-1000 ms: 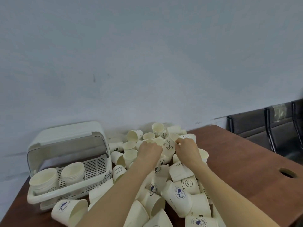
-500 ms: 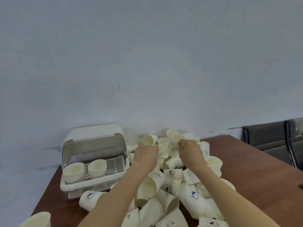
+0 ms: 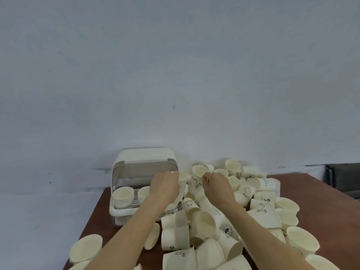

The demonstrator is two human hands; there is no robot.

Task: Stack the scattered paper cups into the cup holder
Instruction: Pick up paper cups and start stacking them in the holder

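While right hand (image 3: 216, 187) pinches cup (image 3: 196, 181), arms outstretched

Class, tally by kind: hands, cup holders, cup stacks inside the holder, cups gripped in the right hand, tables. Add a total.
Hands: 2 (left hand, right hand)
Cup holder: 1
Cup stacks inside: 2
Paper cup gripped: 1
Table: 1
Total: 7

Head view, forward-down, over table (image 3: 321, 193)
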